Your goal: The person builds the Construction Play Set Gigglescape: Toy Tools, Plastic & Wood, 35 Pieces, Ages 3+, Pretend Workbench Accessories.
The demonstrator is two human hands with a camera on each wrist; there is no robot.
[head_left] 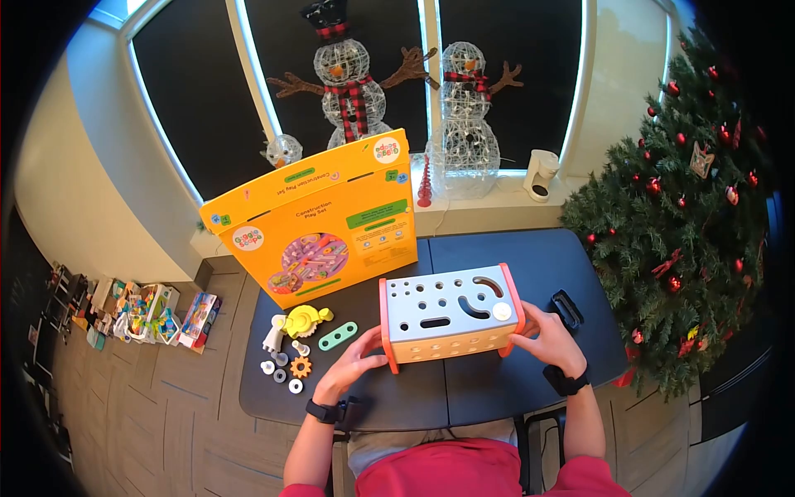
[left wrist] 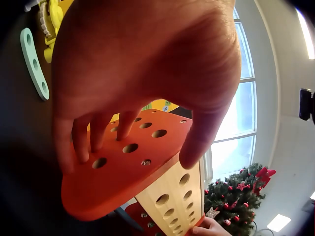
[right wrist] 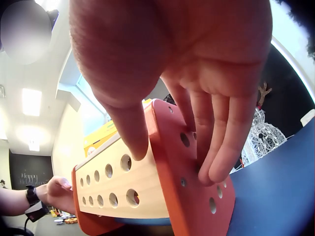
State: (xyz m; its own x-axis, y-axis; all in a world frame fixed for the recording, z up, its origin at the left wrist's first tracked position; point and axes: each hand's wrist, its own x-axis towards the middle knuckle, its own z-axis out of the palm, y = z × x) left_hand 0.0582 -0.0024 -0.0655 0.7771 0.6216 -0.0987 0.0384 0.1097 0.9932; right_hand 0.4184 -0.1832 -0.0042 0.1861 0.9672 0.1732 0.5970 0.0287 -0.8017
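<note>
A wooden toy workbench (head_left: 451,308) with a grey-blue slotted top, red end panels and holed wooden sides stands on the table before me. My left hand (head_left: 354,361) holds its left end, fingers on the red panel (left wrist: 130,160) and thumb by the front edge. At the opposite end, my right hand (head_left: 553,341) grips the corner, its thumb on the wooden side (right wrist: 115,172) and its fingers against the red panel. Left of the workbench lie a green three-hole strip (head_left: 338,335), a yellow toothed piece (head_left: 303,320), an orange gear (head_left: 301,367) and several grey and white small parts.
A large yellow Construction Play Set box (head_left: 331,217) stands at the table's back left. Right of the workbench is a black slotted object (head_left: 567,309). A decorated Christmas tree (head_left: 679,215) rises close beyond the dark table's (head_left: 513,389) right edge.
</note>
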